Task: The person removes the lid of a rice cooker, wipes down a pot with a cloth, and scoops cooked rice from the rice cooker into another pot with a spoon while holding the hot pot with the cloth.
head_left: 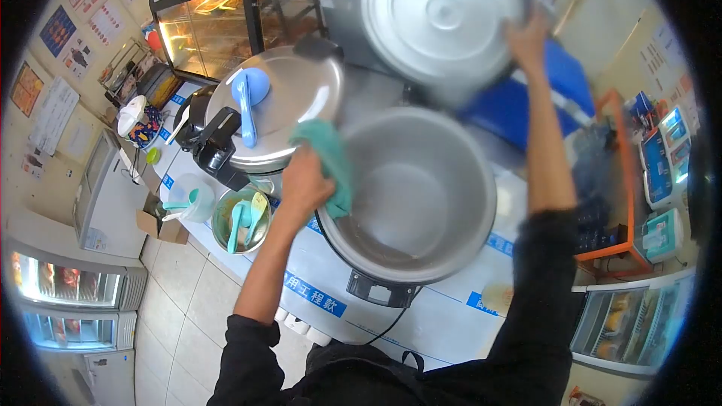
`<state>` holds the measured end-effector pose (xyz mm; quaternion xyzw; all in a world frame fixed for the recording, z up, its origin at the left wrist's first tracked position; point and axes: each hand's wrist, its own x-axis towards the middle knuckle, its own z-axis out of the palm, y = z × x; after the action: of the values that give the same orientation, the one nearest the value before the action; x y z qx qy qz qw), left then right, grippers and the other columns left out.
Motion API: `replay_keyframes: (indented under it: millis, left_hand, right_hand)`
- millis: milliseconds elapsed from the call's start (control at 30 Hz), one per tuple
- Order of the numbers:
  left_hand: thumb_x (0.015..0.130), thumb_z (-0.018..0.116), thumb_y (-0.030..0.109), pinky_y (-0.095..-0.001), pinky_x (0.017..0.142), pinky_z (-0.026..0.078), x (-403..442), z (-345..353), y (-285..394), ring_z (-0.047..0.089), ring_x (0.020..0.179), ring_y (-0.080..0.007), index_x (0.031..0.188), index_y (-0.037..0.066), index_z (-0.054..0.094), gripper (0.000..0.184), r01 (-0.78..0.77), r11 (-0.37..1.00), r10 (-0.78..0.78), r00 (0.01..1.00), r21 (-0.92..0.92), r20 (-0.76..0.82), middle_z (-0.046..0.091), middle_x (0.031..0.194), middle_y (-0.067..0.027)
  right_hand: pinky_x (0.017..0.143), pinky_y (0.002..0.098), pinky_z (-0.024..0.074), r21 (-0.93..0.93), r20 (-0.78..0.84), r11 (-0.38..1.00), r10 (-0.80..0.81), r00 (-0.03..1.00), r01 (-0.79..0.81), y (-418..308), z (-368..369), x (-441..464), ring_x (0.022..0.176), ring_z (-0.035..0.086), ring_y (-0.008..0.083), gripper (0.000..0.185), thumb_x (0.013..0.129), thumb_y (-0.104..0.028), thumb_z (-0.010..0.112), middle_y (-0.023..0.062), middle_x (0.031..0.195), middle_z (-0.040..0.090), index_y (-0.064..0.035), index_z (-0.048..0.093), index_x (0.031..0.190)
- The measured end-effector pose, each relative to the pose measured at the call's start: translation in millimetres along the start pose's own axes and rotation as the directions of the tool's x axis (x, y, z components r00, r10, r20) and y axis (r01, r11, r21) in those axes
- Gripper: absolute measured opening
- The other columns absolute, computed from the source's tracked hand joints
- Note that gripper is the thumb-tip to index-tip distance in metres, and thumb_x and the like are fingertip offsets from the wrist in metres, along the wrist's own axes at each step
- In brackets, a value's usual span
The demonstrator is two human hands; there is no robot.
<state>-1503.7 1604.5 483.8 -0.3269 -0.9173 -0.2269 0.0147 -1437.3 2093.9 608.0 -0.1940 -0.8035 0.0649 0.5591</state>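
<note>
A large grey pot (pixel 410 188) stands open at the centre, its inside bare metal. My left hand (pixel 304 184) grips a green cloth (pixel 327 162) at the pot's left rim. Above the pot's far side, a round silver lid (pixel 440 19) is raised, and my right hand (pixel 526 37) is at its right edge, blurred by motion; the fingers are smeared. Left of the pot sits a closed cooker (pixel 289 98) with a blue spoon (pixel 247 109) on its lid. A steel bowl (pixel 241 219) with turquoise utensils stands in front of that cooker.
A lit glass food cabinet (pixel 207 26) stands at the back left. An orange rack (pixel 620 180) is on the right. A power cord runs from the pot's front. Display fridges (pixel 68 282) stand at the lower left, and another (pixel 628 323) at the lower right.
</note>
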Motion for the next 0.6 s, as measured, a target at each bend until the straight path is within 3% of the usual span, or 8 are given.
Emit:
replay_keyframes:
  millis: [33,100,167,233,267,367,467,600]
  left_hand:
    - [0.071,0.075,0.022,-0.0469,0.089,0.050,-2.0,6.7,3.6,0.054,0.109,-0.0396,0.113,0.001,0.053,0.051,-0.119,0.984,0.131,0.988,0.130,-0.084,0.057,0.117,-0.0200]
    - [0.070,0.076,0.022,-0.0471,0.089,0.050,-7.2,9.6,9.2,0.053,0.111,-0.0388,0.114,0.000,0.052,0.055,-0.101,0.983,0.111,0.992,0.150,-0.057,0.055,0.117,-0.0196]
    - [0.070,0.077,0.025,-0.0471,0.086,0.051,-10.2,16.1,5.2,0.052,0.111,-0.0381,0.115,0.000,0.052,0.057,-0.059,0.975,0.069,0.997,0.213,-0.040,0.054,0.115,-0.0191]
    - [0.071,0.076,0.027,-0.0477,0.086,0.051,-15.1,15.6,3.8,0.054,0.108,-0.0389,0.115,-0.001,0.052,0.058,-0.018,0.983,0.034,0.996,0.184,-0.086,0.055,0.115,-0.0204]
    - [0.071,0.076,0.029,-0.0482,0.085,0.052,-18.6,16.3,-0.1,0.056,0.105,-0.0397,0.115,-0.002,0.052,0.059,-0.001,0.986,0.020,0.993,0.164,-0.119,0.055,0.115,-0.0217]
    - [0.074,0.073,0.036,-0.0500,0.084,0.052,-32.6,8.6,-7.8,0.061,0.099,-0.0422,0.114,-0.005,0.051,0.062,0.060,0.981,-0.071,0.996,0.184,0.053,0.057,0.115,-0.0260]
    - [0.074,0.072,0.041,-0.0503,0.083,0.052,-41.5,4.2,2.9,0.063,0.095,-0.0436,0.114,-0.006,0.051,0.065,0.068,0.986,-0.066,0.998,0.151,-0.020,0.059,0.113,-0.0294]
    - [0.073,0.071,0.042,-0.0485,0.083,0.053,-45.9,-0.6,10.5,0.065,0.095,-0.0418,0.113,-0.006,0.053,0.065,0.139,0.967,-0.141,0.990,0.213,-0.008,0.063,0.108,-0.0269]
  right_hand:
    - [0.111,0.0462,0.0298,-0.060,-0.052,0.998,-0.026,0.998,0.023,-22.0,-13.5,-27.3,0.132,0.036,0.0422,0.071,0.083,-0.021,0.068,0.0286,0.139,0.039,0.0011,0.035,0.141]
    - [0.110,0.0488,0.0294,-0.107,0.047,0.993,-0.052,0.998,0.057,-40.8,-33.7,-99.6,0.131,0.036,0.0433,0.066,0.084,-0.023,0.068,0.0288,0.140,0.037,0.0021,0.038,0.138]
    - [0.109,0.0502,0.0306,-0.122,0.415,0.988,0.137,0.899,-0.094,-69.6,-64.2,-177.9,0.131,0.037,0.0439,0.065,0.088,-0.030,0.064,0.0253,0.143,0.038,0.0020,0.038,0.138]
    - [0.107,0.0484,0.0334,-0.317,0.642,0.949,0.211,0.737,0.004,-57.6,-84.2,-254.3,0.129,0.040,0.0432,0.060,0.090,-0.030,0.062,0.0263,0.138,0.044,0.0022,0.042,0.136]
    - [0.107,0.0484,0.0334,-0.308,0.665,0.951,0.215,0.715,0.001,-50.4,-89.7,-261.0,0.129,0.040,0.0432,0.060,0.090,-0.030,0.062,0.0263,0.138,0.044,0.0022,0.042,0.136]
    - [0.100,0.0440,0.0410,-0.036,0.695,0.885,0.356,0.625,-0.464,-56.3,-121.8,-267.9,0.118,0.052,0.0410,0.041,0.093,-0.027,0.059,0.0279,0.126,0.053,0.0028,0.055,0.121]
    - [0.093,0.0454,0.0446,-0.370,0.612,0.897,0.432,0.662,-0.244,-85.3,-151.1,-266.0,0.112,0.055,0.0406,0.033,0.093,-0.025,0.059,0.0278,0.124,0.054,0.0048,0.057,0.107]
    - [0.083,0.0484,0.0477,-0.445,0.569,0.843,0.526,0.632,-0.302,-97.1,-158.6,-265.3,0.098,0.062,0.0433,0.032,0.093,-0.030,0.058,0.0262,0.102,0.065,0.0020,0.061,0.098]
